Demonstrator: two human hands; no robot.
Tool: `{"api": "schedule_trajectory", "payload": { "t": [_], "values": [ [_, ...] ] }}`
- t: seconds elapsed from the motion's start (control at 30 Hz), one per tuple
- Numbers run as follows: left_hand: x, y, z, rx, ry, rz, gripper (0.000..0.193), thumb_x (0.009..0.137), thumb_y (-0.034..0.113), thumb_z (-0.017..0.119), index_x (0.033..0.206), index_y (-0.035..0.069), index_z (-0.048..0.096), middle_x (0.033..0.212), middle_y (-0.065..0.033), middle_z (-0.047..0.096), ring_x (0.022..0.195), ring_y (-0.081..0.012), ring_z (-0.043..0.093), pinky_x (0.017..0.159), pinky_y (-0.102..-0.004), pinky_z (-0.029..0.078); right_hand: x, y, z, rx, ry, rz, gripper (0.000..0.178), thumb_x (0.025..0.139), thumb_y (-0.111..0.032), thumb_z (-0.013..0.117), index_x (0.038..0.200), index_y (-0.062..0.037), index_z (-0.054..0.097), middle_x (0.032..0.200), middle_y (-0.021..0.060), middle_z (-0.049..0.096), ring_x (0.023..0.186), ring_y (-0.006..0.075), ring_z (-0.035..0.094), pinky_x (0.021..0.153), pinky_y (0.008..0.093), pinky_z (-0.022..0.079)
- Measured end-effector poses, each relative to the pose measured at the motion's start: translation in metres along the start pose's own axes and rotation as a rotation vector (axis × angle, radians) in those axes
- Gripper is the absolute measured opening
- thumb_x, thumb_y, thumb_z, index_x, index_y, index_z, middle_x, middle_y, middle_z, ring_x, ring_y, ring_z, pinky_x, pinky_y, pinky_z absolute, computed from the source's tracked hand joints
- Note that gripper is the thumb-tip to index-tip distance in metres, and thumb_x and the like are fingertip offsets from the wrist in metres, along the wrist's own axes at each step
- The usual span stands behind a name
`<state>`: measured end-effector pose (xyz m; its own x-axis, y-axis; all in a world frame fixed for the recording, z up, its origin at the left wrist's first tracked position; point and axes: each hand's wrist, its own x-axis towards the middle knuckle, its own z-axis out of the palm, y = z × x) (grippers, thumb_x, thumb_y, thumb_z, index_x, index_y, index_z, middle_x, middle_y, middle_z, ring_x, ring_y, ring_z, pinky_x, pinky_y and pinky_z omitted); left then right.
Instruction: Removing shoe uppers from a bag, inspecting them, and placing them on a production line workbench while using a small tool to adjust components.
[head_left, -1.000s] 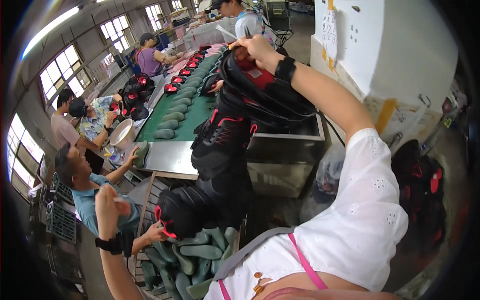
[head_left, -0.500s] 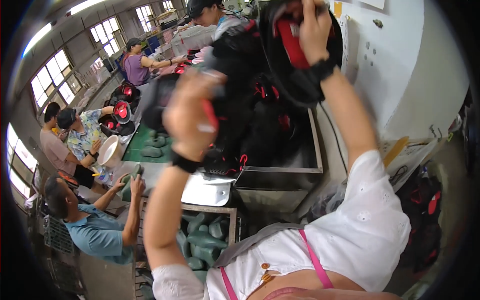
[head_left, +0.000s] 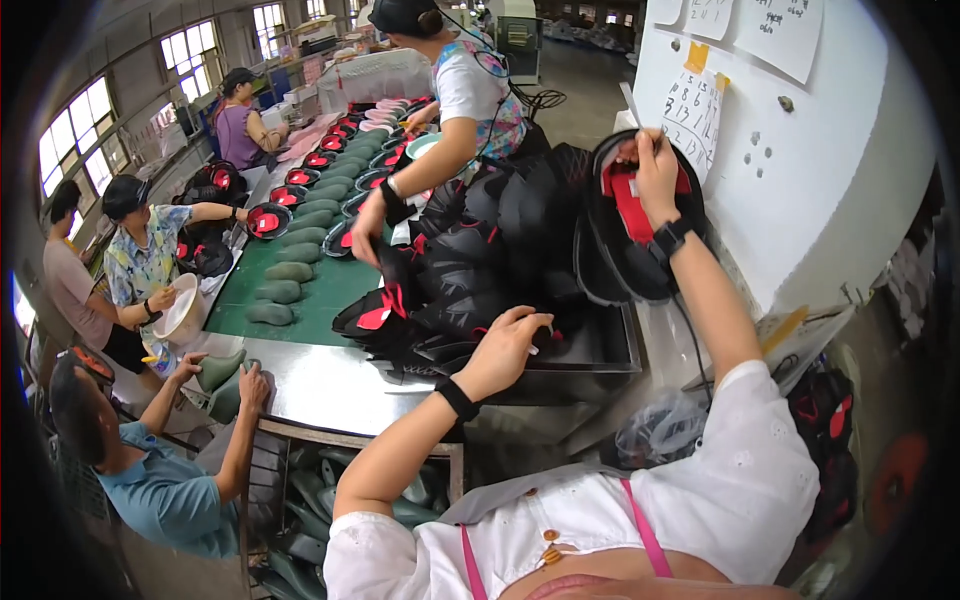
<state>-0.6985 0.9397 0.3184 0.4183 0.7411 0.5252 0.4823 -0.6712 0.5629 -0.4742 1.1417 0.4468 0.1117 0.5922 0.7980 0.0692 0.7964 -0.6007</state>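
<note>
My right hand (head_left: 655, 185) grips a black shoe upper (head_left: 690, 195) with a red lining by its edge, raised over the right end of a metal-rimmed tray (head_left: 585, 380). Another black upper hangs close against its left side. Lower down, my left hand (head_left: 500, 350) is at the tray's near side, beside a heaped pile of black shoe uppers (head_left: 470, 255) with red parts. Its fingers are curled together at the tips; what lies between them is too small to make out.
A co-worker's hand (head_left: 372, 225) reaches into the pile's left side. Green shoe lasts (head_left: 290, 271) line a green tabletop (head_left: 228, 312), with uppers alongside. Another person holds green lasts at the left. A crate of lasts (head_left: 455, 470) stands below; a white panel (head_left: 765, 150) rises at right.
My left hand has moved right and down to the tray, and the black and red thing it held is no longer in it. My right hand has come slightly lower, still gripping the upper.
</note>
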Motion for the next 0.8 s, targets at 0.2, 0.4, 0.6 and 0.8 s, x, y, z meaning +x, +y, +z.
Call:
{"api": "schedule_trajectory", "payload": {
  "t": [0.2, 0.4, 0.6, 0.8],
  "values": [
    [0.000, -0.029, -0.052, -0.521, 0.389, -0.169, 0.022, 0.091, 0.009, 0.036, 0.110, 0.005, 0.047, 0.125, -0.0091, 0.046, 0.125, -0.0233, 0.032, 0.097, -0.0313, 0.029, 0.060, -0.025, 0.047, -0.005, -0.079, -0.123, 0.018, 0.090, -0.018, 0.044, 0.086, -0.0017, 0.050, 0.068, 0.0062, 0.059, 0.061, 0.0121, 0.059, 0.060, 0.0235, 0.048],
    [0.051, -0.037, -0.124, -0.547, 0.813, -0.117, 0.019, 0.093, 0.022, 0.036, 0.108, 0.012, 0.043, 0.132, -0.0051, 0.039, 0.114, -0.0133, 0.040, 0.082, -0.0285, 0.037, 0.118, -0.035, 0.104, 0.012, 0.011, -0.356, 0.024, 0.086, -0.023, 0.051, 0.082, 0.0001, 0.056, 0.068, 0.0086, 0.059, 0.066, 0.0158, 0.058, 0.061, 0.0289, 0.045],
    [0.112, -0.030, -0.205, -0.297, 0.948, 0.211, 0.018, 0.094, 0.022, 0.032, 0.109, 0.014, 0.039, 0.139, -0.0100, 0.028, 0.128, -0.0209, 0.026, 0.091, -0.0407, 0.035, 0.156, -0.024, 0.140, 0.306, 0.025, -0.383, 0.023, 0.086, -0.021, 0.052, 0.082, 0.0010, 0.055, 0.069, 0.0053, 0.059, 0.064, 0.0125, 0.056, 0.060, 0.0262, 0.044],
    [0.177, -0.008, -0.190, -0.180, 0.973, 0.530, 0.023, 0.095, 0.023, 0.028, 0.109, 0.009, 0.039, 0.140, -0.0143, 0.024, 0.130, -0.0264, 0.021, 0.098, -0.0473, 0.030, 0.154, 0.034, 0.105, 0.475, 0.145, -0.250, 0.019, 0.087, -0.018, 0.050, 0.083, -0.0006, 0.055, 0.075, 0.0024, 0.054, 0.070, 0.0094, 0.049, 0.066, 0.0242, 0.040]
  ]
}}
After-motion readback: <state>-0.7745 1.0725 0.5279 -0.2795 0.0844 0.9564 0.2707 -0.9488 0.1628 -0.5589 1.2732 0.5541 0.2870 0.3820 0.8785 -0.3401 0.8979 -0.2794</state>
